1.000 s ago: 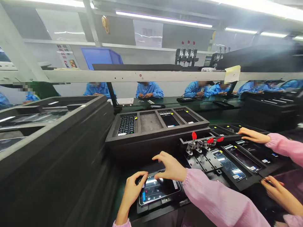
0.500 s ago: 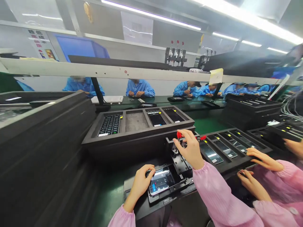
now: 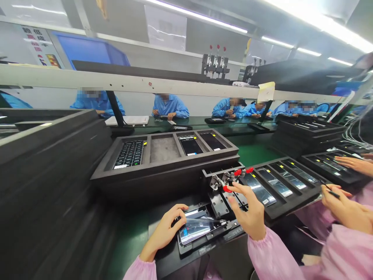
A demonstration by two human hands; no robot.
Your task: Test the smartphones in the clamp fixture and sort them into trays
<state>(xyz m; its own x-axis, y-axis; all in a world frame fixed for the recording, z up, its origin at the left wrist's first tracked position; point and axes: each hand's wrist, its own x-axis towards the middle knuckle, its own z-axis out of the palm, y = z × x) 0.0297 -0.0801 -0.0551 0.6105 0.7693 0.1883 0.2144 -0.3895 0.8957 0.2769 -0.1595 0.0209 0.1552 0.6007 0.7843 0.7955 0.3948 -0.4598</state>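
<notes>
A smartphone (image 3: 198, 223) lies in a black clamping fixture (image 3: 208, 237) on the bench, glossy screen up, with what looks like clear film raised across it. My left hand (image 3: 169, 225) curls its fingers and thumb around the phone's left end. To the right, my right hand (image 3: 250, 212) has its fingertips on the red-tipped lever (image 3: 227, 189) of a toggle clamp; the thumb sits just below, a little apart. Two more red-tipped levers (image 3: 243, 171) stand behind that hand. Metal clamp blocks (image 3: 220, 205) press at the phone's right end.
A stacked black foam tray (image 3: 140, 171) behind holds phones, with one bare compartment. Another phone tray (image 3: 279, 206) lies to the right, near a co-worker's hands (image 3: 344, 202). High black trays (image 3: 55, 163) wall off the left. A shelf rail (image 3: 180, 90) crosses ahead.
My right hand has drawn the red-tipped lever down and toward me. My left hand stays on the phone. The co-worker's hands have moved, and the view has shifted slightly.
</notes>
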